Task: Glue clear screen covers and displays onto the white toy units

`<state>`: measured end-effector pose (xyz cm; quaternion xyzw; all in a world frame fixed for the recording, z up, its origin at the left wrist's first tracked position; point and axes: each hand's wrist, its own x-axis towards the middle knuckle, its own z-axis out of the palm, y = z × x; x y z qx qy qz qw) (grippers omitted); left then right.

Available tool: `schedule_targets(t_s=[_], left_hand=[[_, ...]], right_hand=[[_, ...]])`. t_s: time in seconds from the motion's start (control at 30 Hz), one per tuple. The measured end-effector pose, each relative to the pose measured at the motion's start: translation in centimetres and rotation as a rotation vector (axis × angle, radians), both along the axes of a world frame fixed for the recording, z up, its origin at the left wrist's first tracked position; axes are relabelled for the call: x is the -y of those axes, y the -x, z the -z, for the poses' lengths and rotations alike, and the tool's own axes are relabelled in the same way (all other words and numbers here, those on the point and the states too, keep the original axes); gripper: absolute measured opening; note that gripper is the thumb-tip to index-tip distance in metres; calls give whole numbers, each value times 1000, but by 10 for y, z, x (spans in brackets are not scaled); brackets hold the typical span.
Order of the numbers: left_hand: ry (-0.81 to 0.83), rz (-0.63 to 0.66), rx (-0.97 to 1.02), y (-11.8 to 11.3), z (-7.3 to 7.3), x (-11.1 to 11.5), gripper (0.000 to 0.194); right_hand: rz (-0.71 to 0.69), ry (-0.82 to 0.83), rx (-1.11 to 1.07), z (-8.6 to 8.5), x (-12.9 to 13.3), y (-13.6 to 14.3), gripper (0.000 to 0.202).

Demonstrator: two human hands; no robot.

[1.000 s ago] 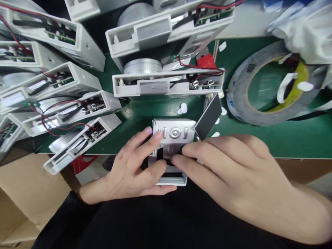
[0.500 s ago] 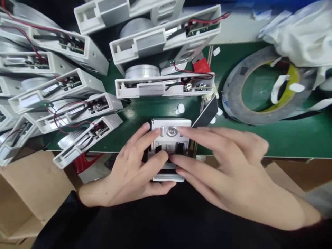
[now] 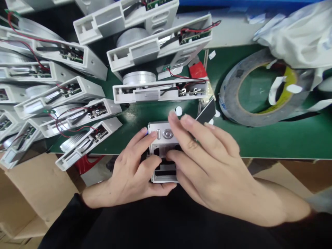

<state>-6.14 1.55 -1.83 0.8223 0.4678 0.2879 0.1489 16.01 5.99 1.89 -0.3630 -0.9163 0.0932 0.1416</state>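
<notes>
A small white plastic device housing with a round silver button and an open recess with dark parts is at the bench's near edge. My left hand is closed around its left side, fingers at the top, one digit at the recess and another under the lower edge. My right hand covers the housing's right side. One of its fingers presses into the recess, and the digit below lies along the lower right edge. Its other fingers stretch out over the top. What lies under the fingertips is hidden.
Several similar white housings with silver dials and red and black wires stand at the left and back. On the right lie a tape roll and a white crumpled bag. A dark flat strip leans behind my right hand. Below left is a cardboard box.
My right hand has swung left and farther over the housing, its upper fingers lifting from the button panel to reach past the top edge. My left hand keeps its hold.
</notes>
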Motion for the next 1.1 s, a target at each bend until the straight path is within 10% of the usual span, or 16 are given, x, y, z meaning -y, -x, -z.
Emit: schedule_targets(t_s=[0.47, 1.1], left_hand=[[133, 52, -135, 1, -18, -8, 31], [81, 48, -85, 1, -7, -10, 34]], right_hand=[[1, 141, -163, 9, -3, -10, 9], [19, 120, -169, 13, 5, -9, 12]])
